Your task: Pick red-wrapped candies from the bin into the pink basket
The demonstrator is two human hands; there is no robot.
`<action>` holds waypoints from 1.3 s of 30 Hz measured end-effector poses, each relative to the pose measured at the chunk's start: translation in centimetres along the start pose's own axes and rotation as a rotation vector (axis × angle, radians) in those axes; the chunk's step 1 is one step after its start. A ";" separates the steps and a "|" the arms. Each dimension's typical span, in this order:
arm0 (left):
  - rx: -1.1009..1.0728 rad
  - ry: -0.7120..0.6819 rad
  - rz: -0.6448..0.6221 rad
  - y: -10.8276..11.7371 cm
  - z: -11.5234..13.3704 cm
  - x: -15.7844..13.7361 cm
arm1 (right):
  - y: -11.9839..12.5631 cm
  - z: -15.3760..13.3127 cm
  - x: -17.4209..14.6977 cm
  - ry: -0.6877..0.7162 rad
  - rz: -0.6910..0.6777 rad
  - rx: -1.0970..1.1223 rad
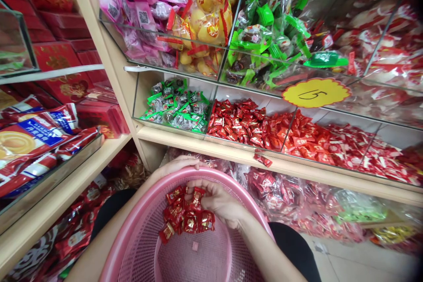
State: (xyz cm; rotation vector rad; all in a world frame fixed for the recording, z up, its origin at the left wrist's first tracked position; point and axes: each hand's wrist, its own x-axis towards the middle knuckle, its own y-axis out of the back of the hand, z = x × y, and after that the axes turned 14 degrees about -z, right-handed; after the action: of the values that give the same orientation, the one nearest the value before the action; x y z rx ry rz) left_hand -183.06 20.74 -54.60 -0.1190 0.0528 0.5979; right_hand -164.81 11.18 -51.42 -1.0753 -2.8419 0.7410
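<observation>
Here's the wooden shelf (178, 141) spanning the view, and below it the pink basket (142, 229), light, springy plastic by its look, best taken by its rim. The left hand (180, 165) lies over that far rim, its grip unclear; the right hand (216, 200) dips inside, fingers curled around red-wrapped sweets (190, 222), though which ones they pinch I can't tell. Those look light, firm, slick-skinned: scoop, or nip the twisted ends. One loose sweet (263, 159) perches on the shelf edge!
</observation>
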 end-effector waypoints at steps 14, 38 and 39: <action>0.060 -0.007 0.019 -0.8 1.3 -0.4 | 1.1 0.3 0.6 0.050 0.174 -0.152; -0.096 0.027 0.012 -0.7 0.8 -0.5 | -1.0 1.4 2.8 0.081 0.044 -2.028; -0.102 0.026 0.016 -0.8 0.8 -0.5 | -1.0 1.4 2.9 0.082 0.037 -2.043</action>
State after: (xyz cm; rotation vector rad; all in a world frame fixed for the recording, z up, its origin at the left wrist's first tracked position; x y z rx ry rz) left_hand -183.06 19.91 -53.68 -0.2250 0.0484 0.6147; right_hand -167.87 11.74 -52.63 -0.7889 -2.5489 -2.5223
